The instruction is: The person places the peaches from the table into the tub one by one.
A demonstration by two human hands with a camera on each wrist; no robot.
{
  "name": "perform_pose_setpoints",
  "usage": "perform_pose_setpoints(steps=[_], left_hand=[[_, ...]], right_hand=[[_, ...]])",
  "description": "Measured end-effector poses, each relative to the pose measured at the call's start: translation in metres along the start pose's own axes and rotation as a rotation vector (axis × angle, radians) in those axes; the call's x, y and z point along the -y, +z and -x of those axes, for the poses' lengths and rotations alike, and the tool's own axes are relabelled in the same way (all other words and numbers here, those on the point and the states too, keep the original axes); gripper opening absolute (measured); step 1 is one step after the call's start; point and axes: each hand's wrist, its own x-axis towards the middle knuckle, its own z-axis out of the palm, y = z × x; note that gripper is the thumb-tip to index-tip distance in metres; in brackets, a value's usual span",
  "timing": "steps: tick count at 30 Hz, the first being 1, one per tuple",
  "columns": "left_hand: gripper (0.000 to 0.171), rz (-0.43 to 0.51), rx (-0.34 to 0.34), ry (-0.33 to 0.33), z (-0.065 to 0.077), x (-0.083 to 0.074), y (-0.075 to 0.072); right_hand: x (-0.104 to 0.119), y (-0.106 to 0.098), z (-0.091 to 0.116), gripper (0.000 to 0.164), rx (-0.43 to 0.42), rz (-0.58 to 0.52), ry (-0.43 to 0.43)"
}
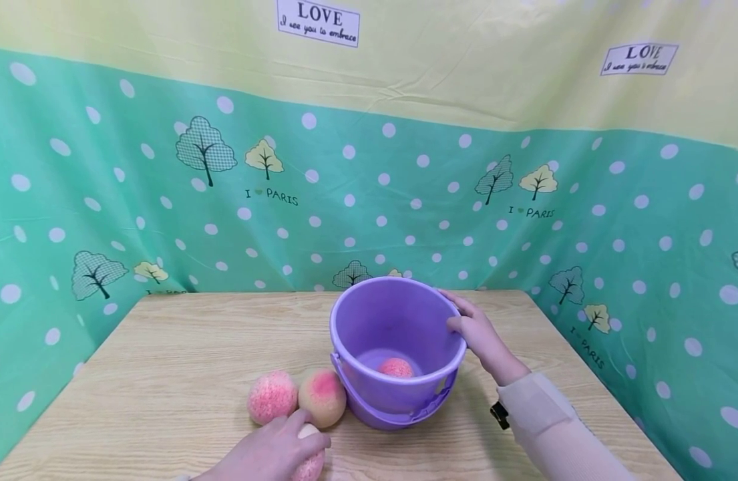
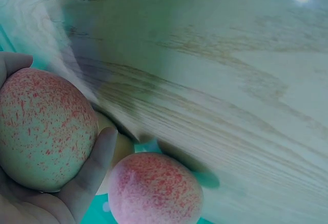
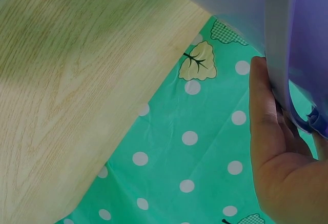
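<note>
My left hand (image 1: 266, 451) grips a speckled pink peach (image 2: 46, 131) at the near edge of the head view, fingers and thumb curled round it. Just beyond that hand, a pink peach (image 1: 272, 397) and a paler peach with a red patch (image 1: 322, 399) sit side by side on the table. A purple bucket (image 1: 381, 397) stands to their right, mouth toward me, its handle hanging down in front. One pink peach (image 1: 395, 367) lies inside on the bottom. My right hand (image 1: 479, 334) holds the bucket's right rim, thumb inside and fingers outside.
The wooden table (image 1: 206, 354) runs back to a green polka-dot cloth (image 1: 320, 200) with printed trees, which hangs behind and at both sides. A small black clasp (image 1: 499, 415) shows at the right sleeve.
</note>
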Motion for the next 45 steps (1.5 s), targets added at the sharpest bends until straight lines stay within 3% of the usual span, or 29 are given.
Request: perform_pose_setpoints(steps=[7, 14, 21, 30, 37, 45], left_hand=[[0.031, 0.004, 0.027, 0.04, -0.005, 0.0, -0.007], [0.027, -0.024, -0.005, 0.086, -0.007, 0.001, -0.013], [0.031, -0.011, 0.0, 0.077, -0.007, 0.001, -0.016], [0.045, 0.027, 0.069, 0.058, -0.01, 0.0, -0.026], [0.03, -0.064, 0.003, 0.117, -0.012, 0.001, -0.028], [0.032, -0.042, -0.014, 0.122, -0.012, 0.003, -0.035]], right_hand=[[-0.001, 0.0, 0.0, 0.079, 0.0, 0.003, 0.0], [-0.001, -0.001, -0.001, 0.079, 0.004, 0.005, -0.003], [-0.001, 0.0, -0.001, 0.079, 0.005, 0.003, -0.005], [0.0, -0.002, 0.0, 0.079, 0.012, 0.01, -0.006], [0.0, -0.001, 0.0, 0.079, 0.014, 0.009, -0.013], [-0.001, -0.001, 0.0, 0.079, 0.013, 0.008, -0.012]])
